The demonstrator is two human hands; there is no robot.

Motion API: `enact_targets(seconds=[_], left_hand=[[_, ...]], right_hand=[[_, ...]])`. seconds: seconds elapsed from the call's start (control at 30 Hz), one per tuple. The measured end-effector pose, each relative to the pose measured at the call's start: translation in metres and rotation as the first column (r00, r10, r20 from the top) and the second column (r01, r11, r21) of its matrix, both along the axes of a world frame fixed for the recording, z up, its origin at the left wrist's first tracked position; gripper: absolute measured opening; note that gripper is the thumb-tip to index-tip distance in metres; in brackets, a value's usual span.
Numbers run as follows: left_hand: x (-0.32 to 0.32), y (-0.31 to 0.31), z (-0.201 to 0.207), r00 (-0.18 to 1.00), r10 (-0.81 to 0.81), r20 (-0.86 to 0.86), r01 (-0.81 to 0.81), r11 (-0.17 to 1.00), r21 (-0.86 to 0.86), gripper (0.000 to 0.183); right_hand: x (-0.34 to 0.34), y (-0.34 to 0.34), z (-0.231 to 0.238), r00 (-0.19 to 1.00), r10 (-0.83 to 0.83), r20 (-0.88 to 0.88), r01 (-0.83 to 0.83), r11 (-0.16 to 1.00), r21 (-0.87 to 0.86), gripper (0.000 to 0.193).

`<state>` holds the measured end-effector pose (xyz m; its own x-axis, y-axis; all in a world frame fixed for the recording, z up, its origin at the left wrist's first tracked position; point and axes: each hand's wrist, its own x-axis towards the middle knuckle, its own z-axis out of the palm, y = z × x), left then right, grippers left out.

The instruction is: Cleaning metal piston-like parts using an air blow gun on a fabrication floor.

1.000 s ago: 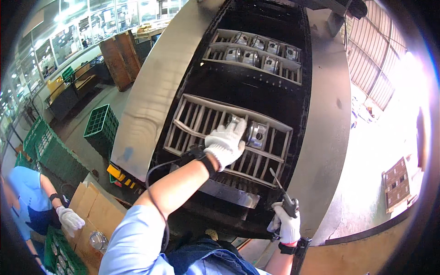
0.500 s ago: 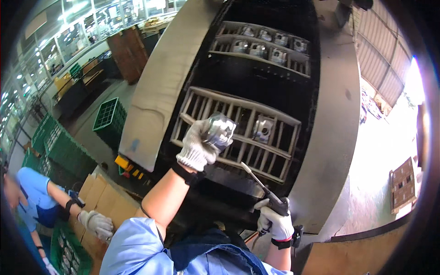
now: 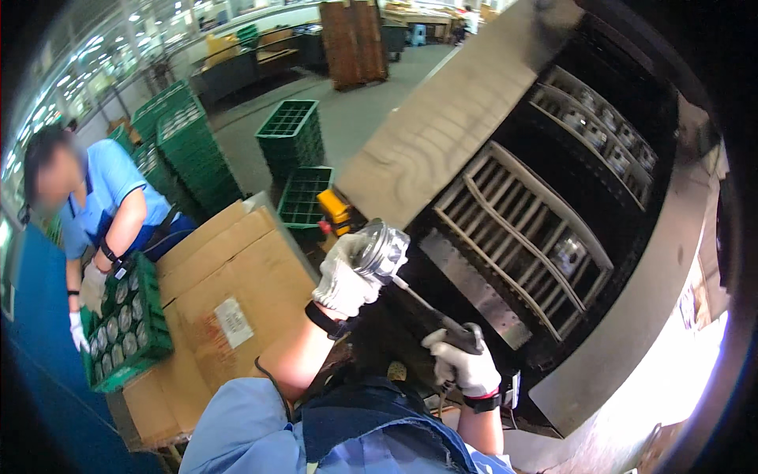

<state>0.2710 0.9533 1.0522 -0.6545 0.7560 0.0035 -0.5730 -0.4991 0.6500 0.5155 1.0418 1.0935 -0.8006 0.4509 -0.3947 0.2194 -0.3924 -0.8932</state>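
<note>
In my gloved left hand (image 3: 341,286) I hold up a shiny metal piston (image 3: 387,251), my fingers wrapped round its side. My right hand (image 3: 472,370), also gloved, grips a dark air blow gun (image 3: 452,325). The gun's thin nozzle slants up to the left, its pale tip close under the piston; whether they touch I cannot tell. On the slatted metal rack (image 3: 505,207) of the dark machine bed beyond my hands, one piston (image 3: 567,254) rests. Several more pistons (image 3: 596,136) stand on the far rack (image 3: 553,103).
At left, a person (image 3: 118,189) in light blue leans over a green crate (image 3: 162,338) of pistons. A large cardboard sheet (image 3: 209,288) lies between us. Green crates (image 3: 288,134) stand on the floor behind. A yellow part (image 3: 335,210) sits at the machine's pale side panel (image 3: 442,118).
My view has swung left, bringing the person and crate fully in. The piston has turned in my left hand. The nozzle tip and the piston are now much closer together.
</note>
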Motion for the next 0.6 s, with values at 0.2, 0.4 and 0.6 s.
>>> enact_targets(seconds=[0.2,0.4,0.6], left_hand=[[-0.055,-0.119,-0.041,0.722,0.250,-0.645,-0.557,0.764,-0.326,0.040],[-0.079,-0.178,-0.075,0.808,0.507,-0.300,-0.587,0.737,-0.335,0.038],[-0.132,-0.291,-0.138,0.764,0.282,-0.580,-0.643,0.268,-0.717,0.040]], right_hand=[[-0.023,-0.024,0.000,0.950,0.297,0.097,-0.298,0.954,0.002,0.019],[-0.032,-0.027,-0.014,0.933,0.315,0.174,-0.348,0.913,0.212,0.025],[0.055,0.035,0.008,0.925,-0.378,0.037,0.369,0.917,0.155,0.036]])
